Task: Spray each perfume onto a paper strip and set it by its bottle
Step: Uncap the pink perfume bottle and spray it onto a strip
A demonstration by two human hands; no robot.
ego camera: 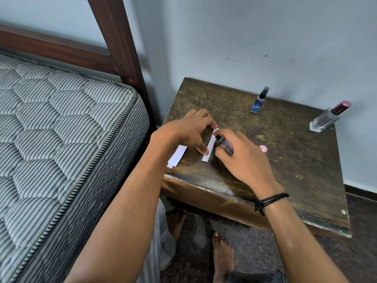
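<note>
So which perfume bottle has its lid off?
The purplish bottle in the right hand: its black spray nozzle is bare. The blue bottle and the clear bottle, both farther back, have caps on.

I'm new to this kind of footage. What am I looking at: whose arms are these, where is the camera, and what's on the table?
There is no machine: a person works with bare hands, and the one picture comes from a wide-angle camera worn on their head, looking down. The left hand holds a white paper strip between thumb and fingertip. The right hand grips a small dark bottle, its nozzle aimed at the strip. On the worn wooden table lie spare strips and a pink cap; a blue bottle and a clear bottle stand near the wall. A mattress is at the left.
</note>
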